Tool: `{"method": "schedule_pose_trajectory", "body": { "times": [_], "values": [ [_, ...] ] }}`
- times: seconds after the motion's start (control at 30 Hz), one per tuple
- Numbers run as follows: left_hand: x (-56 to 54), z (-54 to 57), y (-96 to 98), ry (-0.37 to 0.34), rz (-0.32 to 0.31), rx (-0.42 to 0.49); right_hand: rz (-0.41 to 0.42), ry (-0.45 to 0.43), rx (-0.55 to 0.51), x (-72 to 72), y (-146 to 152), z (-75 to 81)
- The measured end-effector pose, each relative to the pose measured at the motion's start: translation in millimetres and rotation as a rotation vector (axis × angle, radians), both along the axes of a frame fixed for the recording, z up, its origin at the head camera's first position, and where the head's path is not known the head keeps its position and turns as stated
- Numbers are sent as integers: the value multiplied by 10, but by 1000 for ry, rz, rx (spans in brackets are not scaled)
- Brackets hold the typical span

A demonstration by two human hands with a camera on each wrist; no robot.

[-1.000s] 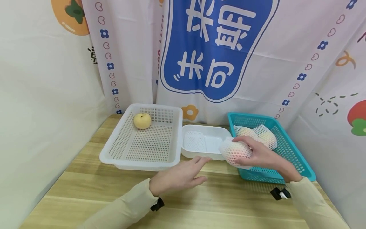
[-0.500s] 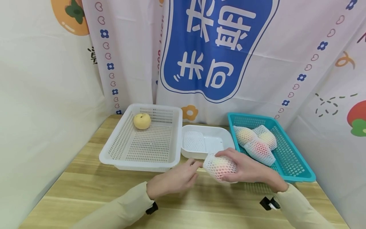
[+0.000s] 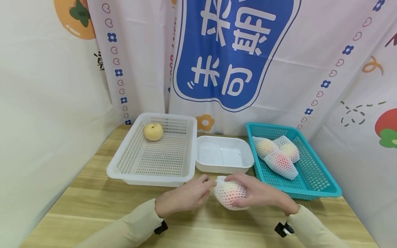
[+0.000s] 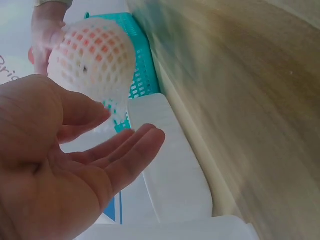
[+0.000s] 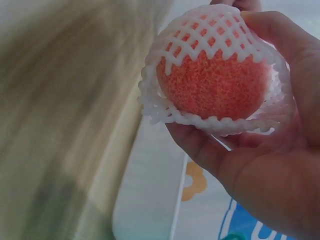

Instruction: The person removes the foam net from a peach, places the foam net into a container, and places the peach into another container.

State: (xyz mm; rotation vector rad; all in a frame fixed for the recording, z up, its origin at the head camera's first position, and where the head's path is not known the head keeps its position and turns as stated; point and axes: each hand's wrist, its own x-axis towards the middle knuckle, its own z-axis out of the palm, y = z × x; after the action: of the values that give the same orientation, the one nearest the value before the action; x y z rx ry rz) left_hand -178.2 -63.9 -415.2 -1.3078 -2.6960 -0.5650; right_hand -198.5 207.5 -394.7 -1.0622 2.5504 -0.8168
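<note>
In the head view my right hand (image 3: 257, 193) grips a red and yellow peach (image 5: 215, 87) wrapped in a white foam net (image 3: 227, 196), low over the table in front of the small tray. In the right wrist view the net's near end gapes, baring the fruit's speckled red skin. My left hand (image 3: 186, 196) is at the net's left end, where thumb and forefinger pinch its edge. From the left wrist, the net's narrow tail (image 4: 116, 112) runs down by the thumb, and the other fingers (image 4: 132, 157) extend loosely below.
A white basket (image 3: 127, 151) on the left holds one bare yellow fruit (image 3: 153, 132). In the middle, a white tray (image 3: 234, 156) contains a flattened foam net (image 3: 209, 154). The teal basket (image 3: 313, 155) on the right holds three netted fruits (image 3: 282, 162). A printed curtain hangs behind.
My right hand has carried the netted peach left and toward me, away from the teal basket. My left hand has drawn back slightly and its fingers have closed at the net's end.
</note>
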Motion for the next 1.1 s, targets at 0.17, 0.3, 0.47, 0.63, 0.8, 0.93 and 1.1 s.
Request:
{"method": "schedule_pose_trajectory", "body": {
  "times": [0.17, 0.3, 0.47, 0.63, 0.8, 0.93, 1.1],
  "values": [
    [-12, -27, -31, -30, -13, 23, 34, -7, -10, 18, -44, -138],
    [-28, -46, -52, -72, -36, 63, 67, -24, -57, 23, -84, -219],
    [-45, -53, -62, -99, -57, 43, 85, -79, -90, 38, -134, -280],
    [-42, -48, -52, -149, -53, 29, 67, -136, -92, 53, -187, -294],
    [-26, -56, -41, -219, -40, 15, 60, -179, -87, 58, -195, -304],
    [-10, -75, -21, -254, -22, 11, 68, -168, -91, 57, -198, -325],
    [11, -108, 5, -277, -32, 24, 75, -148, -96, 60, -215, -343]
  ]
}}
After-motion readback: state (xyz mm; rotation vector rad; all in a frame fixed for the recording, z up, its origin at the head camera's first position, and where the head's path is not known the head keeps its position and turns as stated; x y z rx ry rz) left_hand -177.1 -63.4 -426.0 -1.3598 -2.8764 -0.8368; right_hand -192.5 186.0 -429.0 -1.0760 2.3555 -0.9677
